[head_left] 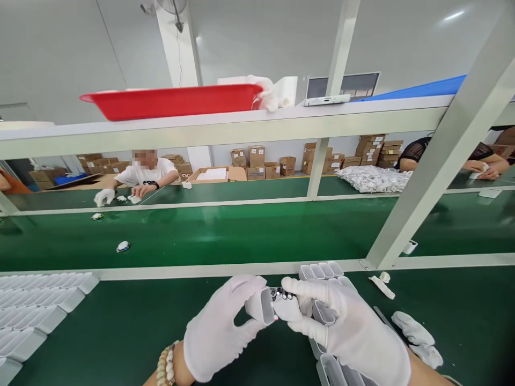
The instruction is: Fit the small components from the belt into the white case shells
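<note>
My left hand (225, 327), in a white glove, has its fingers closed around a small hollow white plastic shell (260, 307), its mouth turned to the right. From the right, my gloved right hand (354, 332) pinches a small rounded white part (287, 309) with dark, shiny metallic bits along its top. The part is at the shell's mouth; whether it is partly inside I cannot tell. Behind and below my right hand stand several open white shells (332, 370) in a row, partly hidden by the hand.
Rows of white shells (40, 305) stand at left. Gloves or cloths (414, 328) lie at right. Beyond a rail, a green belt (225, 230) carries a small white device (123, 246). A slanting post (426, 139) rises at right. A red tray (173, 102) rests overhead. Co-workers sit opposite.
</note>
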A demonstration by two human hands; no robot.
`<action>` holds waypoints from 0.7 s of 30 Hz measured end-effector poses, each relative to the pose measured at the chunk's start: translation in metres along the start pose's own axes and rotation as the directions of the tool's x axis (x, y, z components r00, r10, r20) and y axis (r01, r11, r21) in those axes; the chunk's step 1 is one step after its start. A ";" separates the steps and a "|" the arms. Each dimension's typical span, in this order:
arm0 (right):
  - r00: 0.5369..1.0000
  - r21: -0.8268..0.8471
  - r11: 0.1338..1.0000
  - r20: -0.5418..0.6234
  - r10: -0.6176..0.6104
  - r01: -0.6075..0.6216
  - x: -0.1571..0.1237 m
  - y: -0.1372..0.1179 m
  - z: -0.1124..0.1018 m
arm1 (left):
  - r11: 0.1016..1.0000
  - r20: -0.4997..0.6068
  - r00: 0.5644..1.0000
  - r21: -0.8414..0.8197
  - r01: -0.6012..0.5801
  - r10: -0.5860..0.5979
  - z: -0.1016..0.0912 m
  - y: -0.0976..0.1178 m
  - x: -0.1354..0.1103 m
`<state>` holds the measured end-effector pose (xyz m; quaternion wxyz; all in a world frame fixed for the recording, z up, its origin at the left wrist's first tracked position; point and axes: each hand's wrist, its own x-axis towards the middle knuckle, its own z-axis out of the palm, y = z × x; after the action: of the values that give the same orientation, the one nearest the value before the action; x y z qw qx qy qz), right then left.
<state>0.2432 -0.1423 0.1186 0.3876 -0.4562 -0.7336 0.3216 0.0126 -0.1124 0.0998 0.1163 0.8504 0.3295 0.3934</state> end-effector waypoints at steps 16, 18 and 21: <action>0.999 -0.113 0.993 -0.026 0.042 -0.045 -0.007 -0.006 0.009 | 0.985 -0.017 0.999 0.167 -0.042 0.046 -0.008 0.010 -0.002; 0.998 -0.160 0.985 -0.011 0.063 -0.064 -0.007 -0.009 0.008 | 0.984 -0.007 0.999 0.175 -0.032 0.034 -0.008 0.011 -0.002; 0.995 -0.217 0.973 0.033 0.091 -0.082 -0.007 -0.016 0.006 | 0.982 0.015 1.000 0.184 -0.029 0.027 -0.008 0.014 -0.002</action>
<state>0.2333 -0.1557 0.1263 0.3060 -0.5199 -0.7517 0.2664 0.0126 -0.1246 0.1107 0.0335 0.8644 0.3519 0.3575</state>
